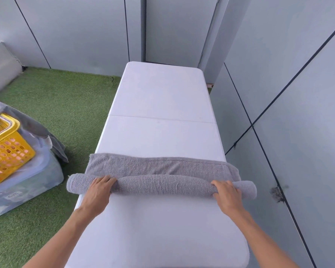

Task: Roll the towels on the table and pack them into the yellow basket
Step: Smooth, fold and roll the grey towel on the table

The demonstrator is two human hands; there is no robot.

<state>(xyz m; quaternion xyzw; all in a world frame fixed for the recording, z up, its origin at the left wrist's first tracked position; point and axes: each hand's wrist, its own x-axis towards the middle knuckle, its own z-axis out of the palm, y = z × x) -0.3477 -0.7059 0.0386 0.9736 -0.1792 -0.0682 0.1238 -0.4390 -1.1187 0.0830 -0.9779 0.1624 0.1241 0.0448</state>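
A grey towel (pixel 159 177) lies across the white table (pixel 161 97), most of it wound into a long roll with a flat strip left beyond it. My left hand (pixel 98 190) presses on the roll near its left end, fingers curled over the top. My right hand (pixel 225 192) grips the roll near its right end the same way. Both ends of the roll stick out past the table's sides. The yellow basket (pixel 7 151) stands at the far left on a clear plastic bin, tilted, its inside mostly out of view.
A clear plastic storage bin (pixel 27 182) sits on the green artificial grass (pixel 66 105) left of the table. Another grey towel (pixel 35 124) hangs over the basket and bin. Grey wall panels close in behind and along the table's right side.
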